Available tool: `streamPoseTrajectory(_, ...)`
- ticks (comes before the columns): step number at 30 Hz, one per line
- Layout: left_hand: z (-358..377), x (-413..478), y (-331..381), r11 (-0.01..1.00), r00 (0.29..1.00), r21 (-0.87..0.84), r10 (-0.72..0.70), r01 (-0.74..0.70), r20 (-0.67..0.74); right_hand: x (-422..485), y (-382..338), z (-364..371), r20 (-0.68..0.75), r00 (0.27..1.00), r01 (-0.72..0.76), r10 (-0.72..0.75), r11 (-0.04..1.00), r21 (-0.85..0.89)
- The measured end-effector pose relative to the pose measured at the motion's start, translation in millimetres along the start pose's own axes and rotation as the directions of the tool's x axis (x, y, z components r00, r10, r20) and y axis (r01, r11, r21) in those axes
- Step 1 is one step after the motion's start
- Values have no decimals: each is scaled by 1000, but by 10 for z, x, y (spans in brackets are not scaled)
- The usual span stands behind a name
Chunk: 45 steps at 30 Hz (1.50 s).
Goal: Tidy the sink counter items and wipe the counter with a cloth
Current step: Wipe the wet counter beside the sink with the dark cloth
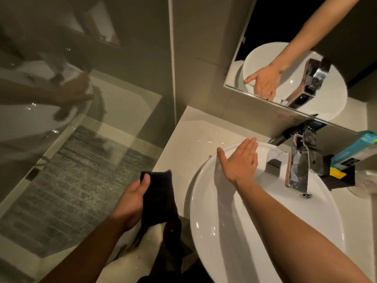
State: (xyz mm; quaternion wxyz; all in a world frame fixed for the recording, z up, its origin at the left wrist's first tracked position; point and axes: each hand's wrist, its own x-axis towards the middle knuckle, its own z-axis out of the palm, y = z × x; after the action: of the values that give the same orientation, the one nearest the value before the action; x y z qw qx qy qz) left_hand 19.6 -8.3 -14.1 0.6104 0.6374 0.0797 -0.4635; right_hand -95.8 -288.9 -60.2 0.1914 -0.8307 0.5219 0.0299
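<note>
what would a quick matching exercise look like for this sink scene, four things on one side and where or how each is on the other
Things:
1. black cloth
2. right hand
3. faucet
4. teal packet

Places or states:
A. mounted at the basin's back rim
B. gripped in the left hand
C. flat and open over the basin
D. in a dark holder right of the faucet

Pairs: 1-B, 2-C, 3-A, 4-D

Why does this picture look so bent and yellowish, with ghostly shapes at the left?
Head view: the wide-angle lens curves the sink and counter edges; dim warm light tints everything; the glass panel at left reflects a faint basin and arm; bright glare spots sit on the faucet.
</note>
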Motion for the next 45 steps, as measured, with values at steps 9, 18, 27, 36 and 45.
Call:
streamPoseTrajectory(9, 973, 1023, 1100, 863, 905, 276, 387, -422, 175, 2, 8, 9, -27, 1000, -6, 6, 1000, -9)
streamPoseTrajectory(18, 1858, 2500, 1132, -85, 646, 646, 33, -759, 763, 9, 27, 84, -62, 998, -11, 12, 1000, 16)
streamPoseTrajectory(27, 1492, 2596, 601, -89, 628, 629, 47, -772, 777, 19, 13, 87, -65, 998, -1, 3, 1000, 23)
streamPoseTrajectory(36, 1014, 2064, 378, 126, 726, 715, 115, -688, 678, 10, 18, 102, -53, 999, 1, -2, 1000, -18)
streamPoseTrajectory(45, 578, 1646, 7, 223, 772, 740, 155, -635, 616, 12, 27, 106, -52, 999, 10, -11, 1000, -30)
